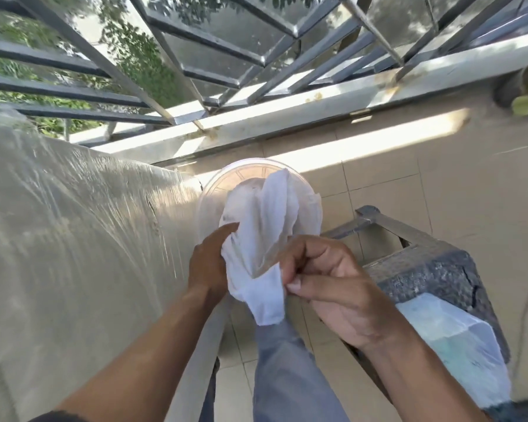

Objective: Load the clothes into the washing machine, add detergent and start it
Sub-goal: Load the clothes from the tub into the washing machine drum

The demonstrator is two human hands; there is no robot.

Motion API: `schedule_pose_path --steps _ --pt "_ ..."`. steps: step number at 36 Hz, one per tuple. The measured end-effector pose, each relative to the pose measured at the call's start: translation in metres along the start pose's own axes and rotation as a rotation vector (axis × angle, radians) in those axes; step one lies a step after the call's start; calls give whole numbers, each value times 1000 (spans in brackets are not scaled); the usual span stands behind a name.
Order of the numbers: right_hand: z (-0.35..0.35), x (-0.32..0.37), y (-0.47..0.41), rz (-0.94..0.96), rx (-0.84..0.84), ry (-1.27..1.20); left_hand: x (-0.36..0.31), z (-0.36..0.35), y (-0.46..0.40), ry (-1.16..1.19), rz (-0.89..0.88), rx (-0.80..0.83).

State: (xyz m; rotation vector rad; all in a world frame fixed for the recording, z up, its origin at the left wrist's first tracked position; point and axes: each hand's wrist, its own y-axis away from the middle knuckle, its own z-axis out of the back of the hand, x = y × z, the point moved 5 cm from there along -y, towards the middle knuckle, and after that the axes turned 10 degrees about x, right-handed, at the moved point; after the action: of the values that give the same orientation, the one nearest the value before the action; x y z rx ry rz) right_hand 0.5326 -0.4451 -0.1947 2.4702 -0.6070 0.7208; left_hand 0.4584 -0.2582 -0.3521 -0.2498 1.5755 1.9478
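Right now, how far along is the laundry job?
Early. Both hands, left and right, hold a white cloth above a basin. No open washer drum shows; the bulk at left is plastic-wrapped. Loading, detergent and starting appear left.

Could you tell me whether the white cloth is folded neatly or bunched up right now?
Bunched up: the white cloth hangs crumpled between the left hand and the right hand, above a round basin.

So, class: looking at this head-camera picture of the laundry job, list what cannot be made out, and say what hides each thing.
1. Large object at left: covered in plastic sheeting, so no lid or controls show.
2. Inside of the round basin: mostly hidden behind the white cloth.
3. Left hand: fingers partly hidden by the cloth.
4. Bag on the stool: blurred, contents unclear.
5. Right hand: pinches the cloth's edge.
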Motion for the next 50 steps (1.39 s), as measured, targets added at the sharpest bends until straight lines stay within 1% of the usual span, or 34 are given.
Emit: schedule_pose_path --steps 1,2,3,5,7,8,9,10,11,13,15,17,18,20,22,25,27,31,34,36,39,42,45,47,50 --pt "9 -1 2 -2 -64 10 -2 2 5 -59 -12 -53" --pt "20 -2 3 -16 -141 42 -6 5 12 -61 -15 -130" --pt "34 -3 5 -39 -232 108 -6 7 19 6 -21 -207" --pt "62 -7 8 -107 -433 311 -5 9 35 161 33 -347" --pt "89 -10 13 -213 -647 537 -2 7 43 218 75 -461" --pt "100 -11 15 -270 -735 647 -2 6 48 248 63 -501" --pt "109 -12 17 -323 -787 767 -5 4 51 289 36 -531" --pt "115 -13 18 -376 -794 904 -9 0 54 336 10 -544" --pt "121 -16 17 -430 -762 1056 -14 -4 57 383 -34 -547" --pt "126 -23 10 -528 -632 1331 -28 -11 64 460 -117 -543" --pt "126 -35 1 -642 -475 1478 -46 -14 69 486 -209 -486" --pt "122 -50 -9 -733 -332 1472 -68 -17 75 447 -339 -376" --pt "119 -57 -13 -735 -283 1406 -79 -18 79 415 -387 -316" --pt "112 -67 -16 -704 -256 1226 -95 -20 88 324 -434 -228" --pt "105 -72 -12 -765 -245 1171 -108 -21 98 230 -419 -181" --pt "86 -65 -10 -854 -250 1247 -121 -12 115 114 -355 -169" --pt "66 -50 -13 -837 -210 1307 -130 2 128 39 -317 -175" --pt "24 2 0 -787 -151 1363 -141 39 157 -150 -334 -201" --pt "-7 39 23 -876 1 1447 -141 62 176 -298 -339 -163" --pt "-28 66 37 -881 4 1436 -142 74 188 -377 -367 -132" --pt "-55 102 63 -798 -53 1302 -147 89 206 -488 -440 -141" --pt "-90 129 90 -694 -65 1194 -152 98 220 -575 -485 -170" --pt "-135 150 112 -484 -51 1061 -150 103 230 -639 -458 -239" --pt "-164 160 125 -364 -52 1029 -144 108 237 -617 -435 -271" --pt "-193 169 143 -146 -122 906 -136 119 247 -559 -416 -291"
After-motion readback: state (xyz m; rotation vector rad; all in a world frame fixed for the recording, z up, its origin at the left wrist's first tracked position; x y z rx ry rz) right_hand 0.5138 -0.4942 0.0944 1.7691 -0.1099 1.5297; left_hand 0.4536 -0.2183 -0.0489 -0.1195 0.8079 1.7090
